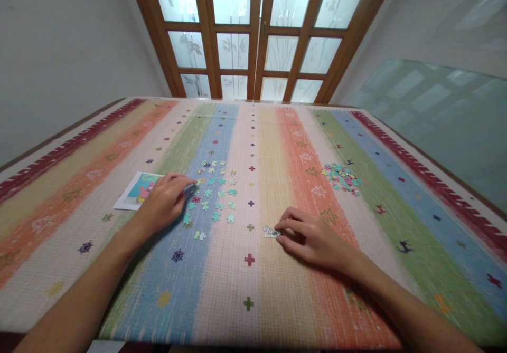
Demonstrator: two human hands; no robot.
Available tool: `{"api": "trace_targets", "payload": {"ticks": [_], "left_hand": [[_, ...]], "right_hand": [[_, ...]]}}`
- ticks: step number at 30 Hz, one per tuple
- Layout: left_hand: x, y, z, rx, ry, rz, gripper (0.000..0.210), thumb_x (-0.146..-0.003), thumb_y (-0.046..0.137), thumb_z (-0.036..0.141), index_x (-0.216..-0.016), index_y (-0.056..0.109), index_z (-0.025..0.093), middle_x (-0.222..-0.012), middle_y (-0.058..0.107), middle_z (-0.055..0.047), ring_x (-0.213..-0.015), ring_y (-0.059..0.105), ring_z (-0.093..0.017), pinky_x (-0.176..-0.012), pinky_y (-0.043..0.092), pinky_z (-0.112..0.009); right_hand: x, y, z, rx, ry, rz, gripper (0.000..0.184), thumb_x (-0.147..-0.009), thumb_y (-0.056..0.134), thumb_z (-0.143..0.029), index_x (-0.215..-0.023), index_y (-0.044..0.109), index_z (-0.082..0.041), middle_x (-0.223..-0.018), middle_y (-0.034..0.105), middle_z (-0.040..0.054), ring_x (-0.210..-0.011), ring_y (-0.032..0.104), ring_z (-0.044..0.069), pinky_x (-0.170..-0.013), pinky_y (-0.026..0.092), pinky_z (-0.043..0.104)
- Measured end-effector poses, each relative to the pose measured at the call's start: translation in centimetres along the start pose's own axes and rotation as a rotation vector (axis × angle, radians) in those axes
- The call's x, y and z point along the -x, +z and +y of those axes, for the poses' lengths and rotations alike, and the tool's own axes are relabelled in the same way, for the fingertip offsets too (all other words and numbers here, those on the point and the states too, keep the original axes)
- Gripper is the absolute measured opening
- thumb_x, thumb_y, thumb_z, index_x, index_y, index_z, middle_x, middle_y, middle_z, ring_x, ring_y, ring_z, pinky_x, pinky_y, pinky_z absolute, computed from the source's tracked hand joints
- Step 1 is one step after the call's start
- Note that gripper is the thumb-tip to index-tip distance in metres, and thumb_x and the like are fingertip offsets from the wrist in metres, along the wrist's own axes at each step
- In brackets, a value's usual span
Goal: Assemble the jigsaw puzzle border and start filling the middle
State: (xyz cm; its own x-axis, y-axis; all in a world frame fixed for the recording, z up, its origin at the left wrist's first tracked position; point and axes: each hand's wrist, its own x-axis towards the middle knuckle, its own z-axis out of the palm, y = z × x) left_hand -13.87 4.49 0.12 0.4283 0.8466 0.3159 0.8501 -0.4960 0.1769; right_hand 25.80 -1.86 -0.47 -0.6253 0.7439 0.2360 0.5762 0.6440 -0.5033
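Note:
My left hand reaches over the left side of loose jigsaw puzzle pieces, mostly teal, spread out on the blue stripe. Its index finger is stretched out, the fingertip at a piece by the edge of the group, and the thumb is apart from it. My right hand rests on the cloth, thumb and fingers closed at the right end of a small strip of joined puzzle pieces. The fingers partly cover that strip. Beside my left wrist lies a picture card with a pink figure on teal, partly hidden by the hand.
A heap of mixed puzzle pieces lies to the right, beyond my right hand. A pale piece pair sits below the spread group. The striped tablecloth covers the table. Wooden doors with glass panes stand behind the far edge.

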Motion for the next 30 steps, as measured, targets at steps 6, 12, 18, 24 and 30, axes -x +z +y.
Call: {"api": "trace_targets", "payload": {"ticks": [6, 12, 18, 24, 30], "left_hand": [[-0.04, -0.07, -0.03, 0.026, 0.093, 0.06, 0.032, -0.094, 0.044, 0.021, -0.112, 0.072, 0.021, -0.108, 0.075, -0.011, -0.111, 0.062, -0.032, -0.096, 0.052, -0.053], [0.02, 0.03, -0.29, 0.003, 0.126, 0.077, 0.028, -0.098, 0.048, 0.029, -0.101, 0.075, 0.022, -0.105, 0.077, -0.01, -0.107, 0.064, -0.032, -0.095, 0.052, -0.053], [0.01, 0.14, -0.33, -0.032, 0.084, 0.05, 0.03, -0.097, 0.047, 0.029, -0.104, 0.074, 0.02, -0.106, 0.077, -0.011, -0.108, 0.063, -0.032, -0.096, 0.053, -0.053], [-0.02, 0.12, 0.14, -0.017, 0.033, -0.011, 0.035, -0.098, 0.042, 0.031, -0.108, 0.074, 0.02, -0.113, 0.076, -0.011, -0.117, 0.061, -0.033, -0.103, 0.05, -0.055], [0.0, 0.28, 0.54, 0.009, -0.036, -0.068, 0.045, -0.103, 0.034, 0.039, -0.119, 0.07, 0.017, -0.124, 0.073, -0.014, -0.122, 0.058, -0.034, -0.108, 0.047, -0.058]], "right_hand": [[0.04, -0.02, -0.02, -0.013, 0.011, -0.01, 0.02, -0.098, 0.058, -0.024, -0.103, 0.075, -0.016, -0.096, 0.069, 0.0087, -0.076, 0.063, 0.016, -0.068, 0.049, 0.03], [-0.06, -0.04, -0.07, -0.019, 0.005, -0.008, 0.02, -0.098, 0.057, -0.024, -0.103, 0.075, -0.016, -0.096, 0.069, 0.0091, -0.077, 0.064, 0.017, -0.069, 0.049, 0.031], [0.04, 0.07, 0.06, -0.007, 0.006, -0.008, 0.02, -0.098, 0.057, -0.024, -0.103, 0.075, -0.016, -0.095, 0.069, 0.0088, -0.076, 0.063, 0.017, -0.067, 0.048, 0.03], [0.08, 0.07, 0.08, -0.01, 0.007, -0.012, 0.02, -0.098, 0.057, -0.024, -0.104, 0.075, -0.017, -0.096, 0.069, 0.0093, -0.077, 0.064, 0.017, -0.07, 0.05, 0.032], [0.04, -0.09, 0.04, -0.017, 0.007, -0.019, 0.02, -0.098, 0.057, -0.025, -0.104, 0.075, -0.017, -0.097, 0.069, 0.0099, -0.078, 0.064, 0.018, -0.07, 0.051, 0.032]]}}
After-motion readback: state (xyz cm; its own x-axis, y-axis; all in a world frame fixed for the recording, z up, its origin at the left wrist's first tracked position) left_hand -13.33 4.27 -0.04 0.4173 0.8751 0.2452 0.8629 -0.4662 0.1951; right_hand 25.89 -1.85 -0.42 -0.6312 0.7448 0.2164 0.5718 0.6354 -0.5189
